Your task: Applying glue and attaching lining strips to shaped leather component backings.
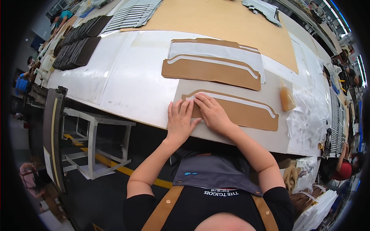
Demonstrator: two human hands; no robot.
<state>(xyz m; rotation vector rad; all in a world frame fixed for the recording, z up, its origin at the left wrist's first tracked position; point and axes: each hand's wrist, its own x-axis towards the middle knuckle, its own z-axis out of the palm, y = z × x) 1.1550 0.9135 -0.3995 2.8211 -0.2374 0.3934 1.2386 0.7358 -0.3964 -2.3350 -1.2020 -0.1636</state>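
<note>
A brown leather-like panel (246,112) with a curved upper edge lies flat on a grey board (231,87) at the table's near edge. Along its top runs a narrow white strip (246,101). My left hand (179,121) rests at the panel's left end, its fingers spread and its thumb pointing right. My right hand (212,114) lies over that same end with fingers stretched out, fingertips on the left end of the strip. Both sets of fingertips nearly meet there, hiding that corner. Just beyond is a pile of similar brown panels (212,70), with white sheeting (208,49) among them.
A bottle of amber liquid (286,98) and a heap of white scraps (308,119) lie to the right. Dark pieces (77,54) are stacked at far left. A large tan sheet (216,17) covers the far table. Left of me stands a white metal frame (92,142).
</note>
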